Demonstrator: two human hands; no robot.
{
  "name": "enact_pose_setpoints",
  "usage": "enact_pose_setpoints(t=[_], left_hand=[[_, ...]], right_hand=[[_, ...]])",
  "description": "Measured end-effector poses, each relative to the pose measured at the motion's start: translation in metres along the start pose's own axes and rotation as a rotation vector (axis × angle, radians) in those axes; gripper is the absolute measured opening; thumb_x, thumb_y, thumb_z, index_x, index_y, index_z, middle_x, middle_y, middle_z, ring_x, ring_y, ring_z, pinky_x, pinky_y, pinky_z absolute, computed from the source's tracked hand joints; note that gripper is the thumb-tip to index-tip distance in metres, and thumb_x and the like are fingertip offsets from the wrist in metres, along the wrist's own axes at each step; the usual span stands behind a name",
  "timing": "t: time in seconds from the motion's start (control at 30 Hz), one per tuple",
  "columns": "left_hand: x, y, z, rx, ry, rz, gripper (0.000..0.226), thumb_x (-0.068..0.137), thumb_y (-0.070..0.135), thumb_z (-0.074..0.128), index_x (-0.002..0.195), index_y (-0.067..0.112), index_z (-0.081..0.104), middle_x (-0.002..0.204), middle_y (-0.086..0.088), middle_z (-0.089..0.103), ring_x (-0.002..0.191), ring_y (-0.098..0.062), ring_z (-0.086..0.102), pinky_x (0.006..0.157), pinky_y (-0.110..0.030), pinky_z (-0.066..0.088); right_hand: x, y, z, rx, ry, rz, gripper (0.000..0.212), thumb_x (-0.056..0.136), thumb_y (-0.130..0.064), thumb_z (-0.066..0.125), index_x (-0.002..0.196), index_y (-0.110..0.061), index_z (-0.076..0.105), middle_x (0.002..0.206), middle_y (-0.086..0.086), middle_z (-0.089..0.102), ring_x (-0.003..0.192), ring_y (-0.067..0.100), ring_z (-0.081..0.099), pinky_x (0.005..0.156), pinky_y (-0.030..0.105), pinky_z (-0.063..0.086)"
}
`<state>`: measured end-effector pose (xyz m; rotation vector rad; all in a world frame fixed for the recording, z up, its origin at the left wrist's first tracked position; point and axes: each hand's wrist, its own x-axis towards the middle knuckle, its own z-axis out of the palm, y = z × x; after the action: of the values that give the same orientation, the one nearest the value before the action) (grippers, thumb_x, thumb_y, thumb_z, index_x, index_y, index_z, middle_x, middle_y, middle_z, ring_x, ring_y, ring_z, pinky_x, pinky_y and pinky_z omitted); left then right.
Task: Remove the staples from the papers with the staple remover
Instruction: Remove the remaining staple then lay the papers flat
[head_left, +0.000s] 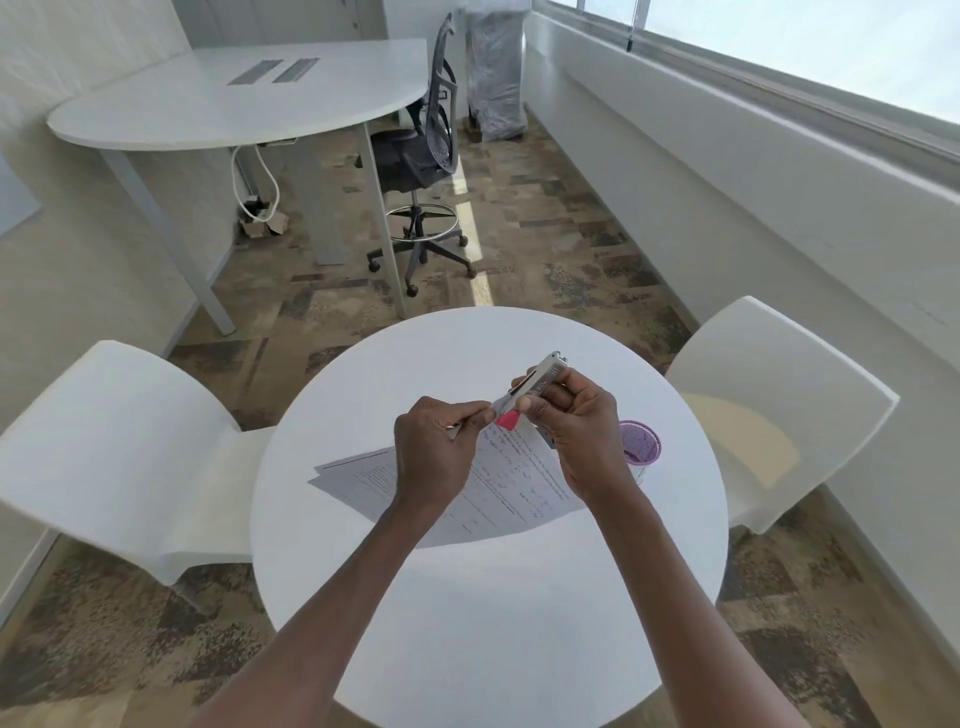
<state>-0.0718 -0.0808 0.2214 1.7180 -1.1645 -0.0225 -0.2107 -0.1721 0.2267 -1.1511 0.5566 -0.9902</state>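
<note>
A stack of printed papers is lifted at its far corner above the round white table. My left hand pinches that corner of the papers. My right hand grips a silver metal staple remover with a pink tip, angled down to the pinched corner, right by my left fingertips. The staple itself is too small to make out.
A small purple cup stands on the table just right of my right hand. White chairs flank the table at left and right. Behind are a white desk and a black office chair.
</note>
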Motion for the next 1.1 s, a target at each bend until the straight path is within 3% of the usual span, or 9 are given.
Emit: enact_pose_setpoints(t=[0.2, 0.33, 0.6, 0.87, 0.97, 1.1], left_hand=[[0.001, 0.004, 0.002, 0.002, 0.008, 0.009, 0.022, 0.082, 0.021, 0.079, 0.101, 0.011, 0.079, 0.088, -0.005, 0.078, 0.077, -0.011, 0.064, 0.063, -0.009, 0.043], [0.001, 0.004, 0.002, -0.005, 0.011, 0.007, 0.021, 0.081, 0.02, 0.08, 0.1, 0.012, 0.079, 0.086, -0.003, 0.078, 0.075, -0.009, 0.062, 0.063, -0.007, 0.043], [-0.001, -0.002, 0.003, -0.001, -0.002, 0.021, 0.018, 0.082, 0.017, 0.079, 0.098, 0.009, 0.08, 0.084, -0.005, 0.078, 0.078, -0.018, 0.067, 0.066, -0.029, 0.056], [-0.001, -0.008, 0.0, -0.024, -0.018, -0.038, 0.018, 0.084, 0.018, 0.078, 0.1, 0.011, 0.08, 0.086, -0.005, 0.078, 0.08, -0.014, 0.065, 0.067, -0.021, 0.052], [0.001, -0.011, -0.001, -0.005, -0.008, -0.051, 0.018, 0.085, 0.019, 0.077, 0.101, 0.011, 0.079, 0.089, -0.004, 0.078, 0.08, -0.011, 0.063, 0.066, -0.011, 0.045], [0.002, -0.019, -0.003, -0.011, 0.008, -0.112, 0.02, 0.086, 0.023, 0.076, 0.102, 0.011, 0.079, 0.093, -0.005, 0.078, 0.082, -0.013, 0.065, 0.066, -0.01, 0.043]], right_hand=[[0.001, -0.002, 0.003, -0.031, 0.036, -0.018, 0.021, 0.083, 0.013, 0.069, 0.098, -0.003, 0.071, 0.094, 0.016, 0.075, 0.092, 0.033, 0.07, 0.089, 0.048, 0.057], [0.001, -0.002, 0.004, -0.058, 0.058, -0.018, 0.022, 0.084, 0.014, 0.068, 0.095, -0.005, 0.071, 0.091, 0.011, 0.076, 0.09, 0.028, 0.071, 0.086, 0.042, 0.058], [0.002, 0.003, 0.006, -0.084, 0.095, 0.0, 0.021, 0.083, 0.014, 0.069, 0.092, -0.005, 0.072, 0.087, 0.012, 0.076, 0.086, 0.024, 0.071, 0.087, 0.041, 0.059], [0.005, 0.008, 0.007, -0.107, 0.059, 0.001, 0.021, 0.081, 0.012, 0.072, 0.099, 0.002, 0.071, 0.094, 0.019, 0.077, 0.089, 0.03, 0.073, 0.09, 0.046, 0.059], [0.007, 0.007, 0.007, -0.113, 0.002, 0.0, 0.027, 0.078, 0.005, 0.078, 0.103, 0.0, 0.072, 0.1, 0.019, 0.077, 0.095, 0.034, 0.074, 0.091, 0.048, 0.058], [0.008, 0.004, 0.005, -0.079, 0.02, -0.016, 0.028, 0.079, 0.003, 0.078, 0.103, -0.011, 0.074, 0.101, 0.014, 0.078, 0.095, 0.027, 0.075, 0.082, 0.036, 0.06]])
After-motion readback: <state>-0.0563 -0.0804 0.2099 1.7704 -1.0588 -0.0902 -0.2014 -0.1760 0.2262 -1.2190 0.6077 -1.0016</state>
